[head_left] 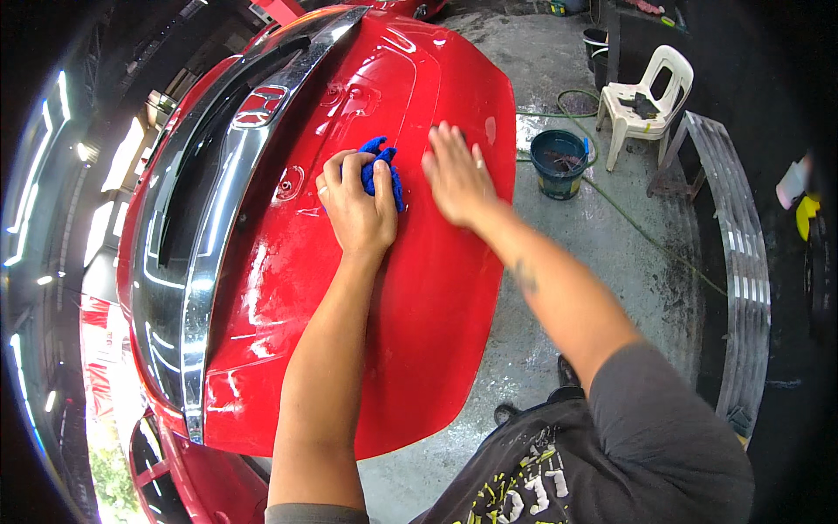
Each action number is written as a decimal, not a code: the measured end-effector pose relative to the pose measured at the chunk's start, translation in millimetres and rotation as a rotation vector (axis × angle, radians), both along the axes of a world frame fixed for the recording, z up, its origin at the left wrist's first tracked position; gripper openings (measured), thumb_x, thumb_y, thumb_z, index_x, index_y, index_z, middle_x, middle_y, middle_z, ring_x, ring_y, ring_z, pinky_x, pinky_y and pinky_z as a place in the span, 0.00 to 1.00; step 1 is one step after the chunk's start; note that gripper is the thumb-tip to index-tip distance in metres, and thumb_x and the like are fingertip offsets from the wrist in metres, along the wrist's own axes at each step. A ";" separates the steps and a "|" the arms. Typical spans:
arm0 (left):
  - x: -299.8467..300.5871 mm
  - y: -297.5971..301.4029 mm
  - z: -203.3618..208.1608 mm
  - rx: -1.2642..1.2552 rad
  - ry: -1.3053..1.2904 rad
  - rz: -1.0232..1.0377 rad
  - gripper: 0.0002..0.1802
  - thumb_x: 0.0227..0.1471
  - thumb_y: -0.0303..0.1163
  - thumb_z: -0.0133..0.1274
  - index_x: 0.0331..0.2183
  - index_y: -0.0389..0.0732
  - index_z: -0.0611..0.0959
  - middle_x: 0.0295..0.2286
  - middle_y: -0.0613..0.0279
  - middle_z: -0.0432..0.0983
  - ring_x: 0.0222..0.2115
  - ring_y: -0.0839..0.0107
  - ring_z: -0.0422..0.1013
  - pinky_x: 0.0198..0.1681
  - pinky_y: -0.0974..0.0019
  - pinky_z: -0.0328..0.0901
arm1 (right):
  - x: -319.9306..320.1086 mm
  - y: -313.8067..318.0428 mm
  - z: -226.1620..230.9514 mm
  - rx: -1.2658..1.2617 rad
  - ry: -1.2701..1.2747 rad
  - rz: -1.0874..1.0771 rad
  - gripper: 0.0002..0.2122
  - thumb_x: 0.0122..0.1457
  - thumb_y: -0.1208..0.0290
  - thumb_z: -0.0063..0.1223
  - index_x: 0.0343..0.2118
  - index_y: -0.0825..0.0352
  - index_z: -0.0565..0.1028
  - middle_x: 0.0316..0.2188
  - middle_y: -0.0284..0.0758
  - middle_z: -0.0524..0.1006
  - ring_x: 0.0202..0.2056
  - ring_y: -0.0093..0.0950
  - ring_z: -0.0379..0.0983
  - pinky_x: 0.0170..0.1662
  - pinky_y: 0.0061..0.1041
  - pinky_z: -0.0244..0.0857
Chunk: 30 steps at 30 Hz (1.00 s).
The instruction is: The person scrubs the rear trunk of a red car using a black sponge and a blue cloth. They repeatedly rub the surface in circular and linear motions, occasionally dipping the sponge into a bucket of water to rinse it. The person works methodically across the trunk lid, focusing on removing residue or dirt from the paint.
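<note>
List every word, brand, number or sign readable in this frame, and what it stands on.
Red car panel: framed emblem on its chrome trim; brand withheld.
Dark shirt: white and yellow-green lettering; not copied out.
Dark bucket: markings too small to read.

A dark printed T-shirt (642, 428), rings (322, 189) and forearm tattoo (524, 278) show.

Blue cloth (389, 157): partly hidden beneath the left hand (360, 205). Right hand (458, 179): blurred; palm hidden, contact with red tailgate (428, 349) indeterminable. Bucket (557, 186): contents indistinct. Dark item (640, 106) on white plastic chair (650, 132): kind unclear. Shoes (567, 371): partly hidden by dark T-shirt (663, 437), itself cut off by lower edge. Second red car (202, 476): partly hidden behind tailgate.
</note>
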<state>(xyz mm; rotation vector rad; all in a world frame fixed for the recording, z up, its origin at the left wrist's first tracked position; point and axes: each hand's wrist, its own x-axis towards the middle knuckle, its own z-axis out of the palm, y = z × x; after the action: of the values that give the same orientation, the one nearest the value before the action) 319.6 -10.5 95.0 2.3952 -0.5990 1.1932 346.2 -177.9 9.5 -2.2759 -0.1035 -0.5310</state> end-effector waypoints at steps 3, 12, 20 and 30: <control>0.8 -1.4 2.1 0.005 0.005 -0.003 0.13 0.67 0.37 0.61 0.45 0.38 0.86 0.49 0.47 0.79 0.52 0.46 0.73 0.60 0.46 0.63 | -6.4 15.7 1.6 0.107 0.020 -0.002 0.33 0.82 0.50 0.33 0.78 0.70 0.58 0.82 0.49 0.51 0.83 0.46 0.43 0.82 0.56 0.37; -5.1 7.0 4.3 0.030 0.001 0.035 0.12 0.66 0.37 0.61 0.44 0.38 0.86 0.48 0.47 0.79 0.52 0.46 0.72 0.60 0.45 0.63 | -88.4 42.0 -10.0 -0.134 -0.150 0.109 0.33 0.80 0.52 0.39 0.78 0.70 0.59 0.82 0.48 0.52 0.83 0.44 0.42 0.80 0.64 0.36; -4.5 6.7 -1.3 0.096 0.024 0.028 0.12 0.66 0.37 0.62 0.45 0.39 0.87 0.48 0.47 0.79 0.52 0.44 0.72 0.60 0.44 0.64 | -170.4 63.7 -33.8 0.025 -0.171 0.255 0.34 0.79 0.53 0.40 0.78 0.73 0.56 0.82 0.53 0.51 0.82 0.51 0.42 0.81 0.63 0.34; -3.4 -9.7 5.3 0.203 0.077 0.026 0.13 0.65 0.38 0.63 0.45 0.41 0.88 0.48 0.48 0.80 0.51 0.43 0.73 0.59 0.43 0.65 | 8.0 -22.9 -29.5 0.175 -0.047 0.072 0.32 0.83 0.52 0.31 0.79 0.70 0.54 0.82 0.52 0.49 0.82 0.50 0.42 0.82 0.55 0.37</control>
<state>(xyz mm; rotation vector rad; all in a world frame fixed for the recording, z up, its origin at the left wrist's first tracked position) 316.1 -20.2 100.2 2.6120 -0.6966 1.0908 354.2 -200.8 -20.0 -2.0815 -0.1562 -0.5349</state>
